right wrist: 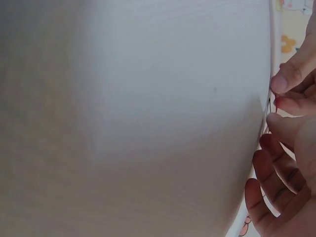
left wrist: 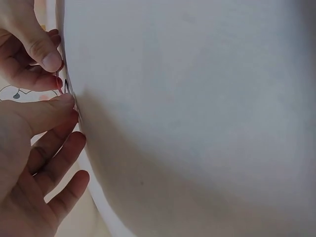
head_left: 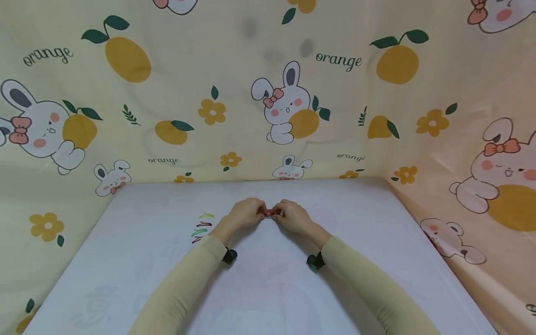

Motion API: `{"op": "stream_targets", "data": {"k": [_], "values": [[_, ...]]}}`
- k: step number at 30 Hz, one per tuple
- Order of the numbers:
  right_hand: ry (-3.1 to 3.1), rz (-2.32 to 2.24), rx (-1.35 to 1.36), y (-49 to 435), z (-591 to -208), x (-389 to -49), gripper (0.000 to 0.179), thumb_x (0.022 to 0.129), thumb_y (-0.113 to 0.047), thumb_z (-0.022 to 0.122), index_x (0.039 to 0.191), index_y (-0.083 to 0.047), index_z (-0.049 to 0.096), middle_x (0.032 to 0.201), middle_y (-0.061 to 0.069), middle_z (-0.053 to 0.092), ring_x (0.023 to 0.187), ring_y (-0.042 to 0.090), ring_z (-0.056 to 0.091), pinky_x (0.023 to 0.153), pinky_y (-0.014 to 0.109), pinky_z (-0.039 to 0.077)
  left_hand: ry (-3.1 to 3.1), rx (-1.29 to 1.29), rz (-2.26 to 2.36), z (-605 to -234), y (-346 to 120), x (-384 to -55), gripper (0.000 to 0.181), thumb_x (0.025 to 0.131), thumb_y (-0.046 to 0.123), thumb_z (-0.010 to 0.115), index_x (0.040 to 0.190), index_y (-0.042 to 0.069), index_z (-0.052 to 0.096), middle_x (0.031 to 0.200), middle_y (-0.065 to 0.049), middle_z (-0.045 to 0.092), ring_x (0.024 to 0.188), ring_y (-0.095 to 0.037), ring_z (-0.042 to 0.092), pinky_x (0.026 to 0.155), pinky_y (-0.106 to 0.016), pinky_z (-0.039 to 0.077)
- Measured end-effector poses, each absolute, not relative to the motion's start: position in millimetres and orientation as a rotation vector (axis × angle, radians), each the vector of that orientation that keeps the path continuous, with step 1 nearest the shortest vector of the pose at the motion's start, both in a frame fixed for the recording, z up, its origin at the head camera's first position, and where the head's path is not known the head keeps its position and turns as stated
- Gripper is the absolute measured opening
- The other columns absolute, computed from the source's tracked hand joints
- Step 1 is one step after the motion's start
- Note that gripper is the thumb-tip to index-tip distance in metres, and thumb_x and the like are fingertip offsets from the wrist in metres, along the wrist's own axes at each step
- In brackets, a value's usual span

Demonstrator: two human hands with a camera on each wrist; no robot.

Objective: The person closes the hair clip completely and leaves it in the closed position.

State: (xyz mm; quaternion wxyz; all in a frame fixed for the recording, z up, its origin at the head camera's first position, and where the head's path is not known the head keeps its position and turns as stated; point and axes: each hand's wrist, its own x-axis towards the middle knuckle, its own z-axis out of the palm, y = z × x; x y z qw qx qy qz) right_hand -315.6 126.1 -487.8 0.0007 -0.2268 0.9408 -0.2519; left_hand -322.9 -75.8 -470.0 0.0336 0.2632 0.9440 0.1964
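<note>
Left hand (head_left: 246, 213) and right hand (head_left: 295, 217) pinch a red piece (head_left: 269, 213), possibly a clip; uneven pressure could flick it toward the coloured strips (head_left: 201, 231) on its left.

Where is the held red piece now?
In the head view, the red piece sits between the left hand and right hand, right of the coloured strips.

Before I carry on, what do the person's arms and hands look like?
Both arms wear long, plain, pale beige sleeves. A small black device sits at each wrist. The left hand and right hand are ungloved.
</note>
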Motion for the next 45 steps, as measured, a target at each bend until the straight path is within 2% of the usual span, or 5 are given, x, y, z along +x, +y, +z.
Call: {"op": "stream_targets", "data": {"k": [17, 35, 40, 45], "values": [[2.978, -0.729, -0.729, 125.5, -489.3, -316.5, 0.010, 0.096, -0.014, 0.076, 0.105, -0.013, 0.078, 0.092, -0.003, 0.062, 0.080, 0.014, 0.058, 0.070, 0.034, 0.050, 2.898, 0.816, 0.565, -474.3, -74.2, -327.6, 0.008, 0.094, 0.010, 0.075, 0.099, 0.015, 0.077, 0.090, 0.003, 0.068, 0.088, -0.015, 0.061, 0.076, -0.037, 0.052], [2.948, -0.773, -0.725, 127.4, -487.4, -314.1, 0.013, 0.098, -0.016, 0.072, 0.110, -0.010, 0.076, 0.095, -0.001, 0.064, 0.086, 0.016, 0.059, 0.078, 0.038, 0.051, 2.916, 0.786, 0.578, -473.7, -76.1, -322.9, 0.010, 0.096, 0.015, 0.073, 0.106, 0.013, 0.076, 0.095, 0.000, 0.068, 0.088, -0.016, 0.062, 0.080, -0.037, 0.053], [2.915, -0.877, -0.688, 127.7, -483.4, -309.8, 0.017, 0.100, -0.017, 0.070, 0.114, -0.010, 0.075, 0.098, -0.001, 0.067, 0.082, 0.013, 0.059, 0.075, 0.035, 0.051, 2.932, 0.771, 0.637, -470.5, -80.2, -316.5, 0.012, 0.098, 0.016, 0.071, 0.108, 0.012, 0.075, 0.098, 0.000, 0.069, 0.090, -0.016, 0.063, 0.080, -0.037, 0.054], [2.901, -0.992, -0.666, 128.3, -480.6, -304.1, 0.025, 0.100, -0.016, 0.070, 0.124, -0.010, 0.072, 0.109, 0.004, 0.069, 0.084, 0.013, 0.062, 0.072, 0.032, 0.052, 2.956, 0.748, 0.704, -465.9, -85.1, -310.2, 0.016, 0.098, 0.015, 0.069, 0.113, 0.013, 0.075, 0.104, -0.001, 0.070, 0.096, -0.018, 0.065, 0.084, -0.040, 0.055]]}}
